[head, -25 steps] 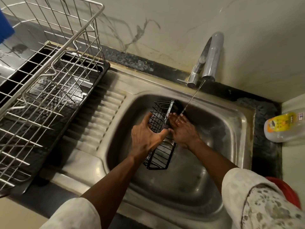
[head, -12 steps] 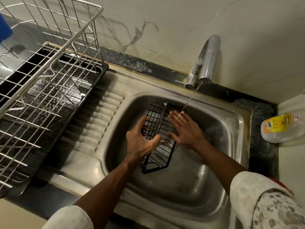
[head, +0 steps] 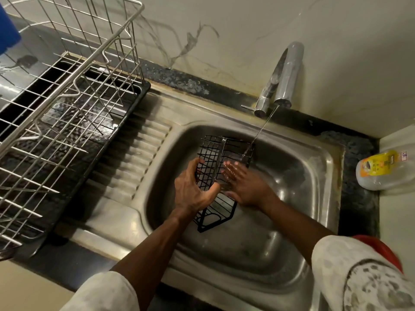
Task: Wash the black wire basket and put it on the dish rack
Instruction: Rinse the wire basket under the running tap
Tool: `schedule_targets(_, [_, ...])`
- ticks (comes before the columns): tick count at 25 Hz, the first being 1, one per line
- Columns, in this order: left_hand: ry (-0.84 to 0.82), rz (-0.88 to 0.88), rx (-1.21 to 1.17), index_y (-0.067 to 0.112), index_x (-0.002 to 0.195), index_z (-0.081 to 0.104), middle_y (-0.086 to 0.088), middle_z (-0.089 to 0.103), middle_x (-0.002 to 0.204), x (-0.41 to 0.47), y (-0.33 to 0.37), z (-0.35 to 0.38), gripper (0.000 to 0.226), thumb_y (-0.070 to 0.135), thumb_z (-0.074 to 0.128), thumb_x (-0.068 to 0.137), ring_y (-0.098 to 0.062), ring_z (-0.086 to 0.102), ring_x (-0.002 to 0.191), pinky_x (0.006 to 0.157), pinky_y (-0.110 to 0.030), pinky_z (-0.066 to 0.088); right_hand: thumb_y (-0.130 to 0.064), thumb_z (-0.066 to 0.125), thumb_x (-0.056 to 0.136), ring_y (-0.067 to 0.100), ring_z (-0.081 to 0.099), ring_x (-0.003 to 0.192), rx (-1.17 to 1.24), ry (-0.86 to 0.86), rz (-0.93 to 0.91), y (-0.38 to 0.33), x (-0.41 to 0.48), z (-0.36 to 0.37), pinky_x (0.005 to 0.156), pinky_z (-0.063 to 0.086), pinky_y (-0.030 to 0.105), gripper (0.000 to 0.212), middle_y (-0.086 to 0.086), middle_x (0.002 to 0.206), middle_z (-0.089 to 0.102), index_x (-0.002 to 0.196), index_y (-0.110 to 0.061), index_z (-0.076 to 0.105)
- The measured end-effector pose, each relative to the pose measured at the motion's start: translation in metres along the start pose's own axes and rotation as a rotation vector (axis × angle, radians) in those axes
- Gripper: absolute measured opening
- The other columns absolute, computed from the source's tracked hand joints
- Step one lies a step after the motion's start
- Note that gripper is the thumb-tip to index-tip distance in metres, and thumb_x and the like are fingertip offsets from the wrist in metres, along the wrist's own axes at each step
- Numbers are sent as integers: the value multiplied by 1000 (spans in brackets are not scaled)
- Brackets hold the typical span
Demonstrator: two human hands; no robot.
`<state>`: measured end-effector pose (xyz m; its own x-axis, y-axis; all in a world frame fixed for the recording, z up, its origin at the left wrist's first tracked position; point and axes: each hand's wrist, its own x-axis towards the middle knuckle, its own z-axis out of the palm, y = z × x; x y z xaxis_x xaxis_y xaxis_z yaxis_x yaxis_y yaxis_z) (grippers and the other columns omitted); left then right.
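1. The left hand's fingers [head: 198,163] are curled over the far side of the black wire basket [head: 210,151]. The thumb is hooked across the near wires, so the left hand [head: 193,189] grips it firmly.
2. The right hand's fingers [head: 231,169] lie straight and close together, flat against the mesh and shiny with water. The right hand [head: 244,185] presses on the basket rather than gripping it, which looks to me like rubbing it down.
3. The basket stands on end, tilted, inside the sink [head: 332,158]. Its lower corner points at the basin floor, though I cannot tell whether it touches.
4. A thin stream of water [head: 260,129] runs from the tap [head: 285,75] and lands on the basket's upper right edge, just above the right fingertips.
5. No sponge or suds show, so I would say this is a rinse or a bare-hand scrub. The washing is under way but not finished.
6. The dish rack [head: 67,93] stands to the left on its black tray [head: 125,117], across the ribbed draining board [head: 139,153]. The part of the rack nearest the sink holds nothing.
7. What is left, as I judge it, is to finish wetting all sides, shake the basket off, carry it left over the draining board and set it on the rack.
8. A bottle [head: 381,171] lies on the counter to the right, well apart from the work.
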<state>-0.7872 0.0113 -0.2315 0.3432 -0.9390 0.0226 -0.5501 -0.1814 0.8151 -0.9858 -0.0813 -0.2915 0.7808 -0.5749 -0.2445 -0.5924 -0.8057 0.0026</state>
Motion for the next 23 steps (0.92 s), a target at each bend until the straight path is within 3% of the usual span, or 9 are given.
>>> schedule_targets(3, [36, 54, -21, 21, 134, 48, 4, 63, 112, -3, -9, -2, 73, 49, 70, 70, -16, 63, 91, 84, -49, 55, -59, 16, 105, 23, 10, 154, -130, 71, -12, 20, 10, -25, 126, 0, 44, 68, 10, 165, 15, 157, -17, 20])
schedule_targets(6, [57, 85, -23, 17, 131, 48, 4, 61, 107, -2, -14, -2, 70, 45, 70, 72, -14, 60, 86, 78, -46, 56, -58, 21, 104, 24, 16, 153, -202, 142, 188, 21, 20, -34, 125, -2, 44, 72, 10, 165, 19, 158, -11, 20])
schedule_targets(9, [76, 120, -40, 16, 127, 48, 7, 57, 103, -4, -10, 0, 65, 42, 71, 72, -11, 57, 84, 75, -39, 56, -56, 18, 105, 27, 7, 155, -205, 180, 302, 12, 23, -33, 124, -10, 45, 72, 13, 166, 10, 158, -7, 13])
schedule_targets(12, [82, 140, -58, 17, 124, 48, 8, 55, 99, -3, -10, 0, 62, 41, 71, 72, -11, 57, 83, 74, -35, 56, -57, 17, 105, 30, -7, 154, -129, 153, 178, 4, 14, -20, 125, -2, 47, 75, 18, 166, 1, 158, -5, 7])
schedule_targets(17, [97, 164, -94, 14, 119, 48, 7, 52, 99, -5, -10, 0, 58, 41, 69, 73, -11, 55, 83, 71, -27, 52, -56, 28, 105, 27, 7, 154, -181, 58, -156, 14, -1, -13, 125, 0, 42, 70, 13, 164, 18, 157, -11, 22])
schedule_targets(20, [155, 176, -131, 8, 111, 48, 4, 46, 94, -2, -4, 4, 51, 39, 65, 74, -9, 48, 77, 68, -22, 44, -45, 26, 108, 26, 13, 154, -300, 145, -93, 32, 10, -43, 125, -1, 44, 59, 12, 164, 16, 157, -12, 24])
schedule_targets(23, [183, 191, -103, 1, 108, 49, 0, 42, 96, 21, 2, 7, 51, 37, 63, 74, -13, 46, 81, 72, -21, 40, -41, 26, 106, 25, 5, 155, -328, 208, 5, 43, 20, -56, 126, 0, 45, 63, 13, 167, 2, 160, -12, 10])
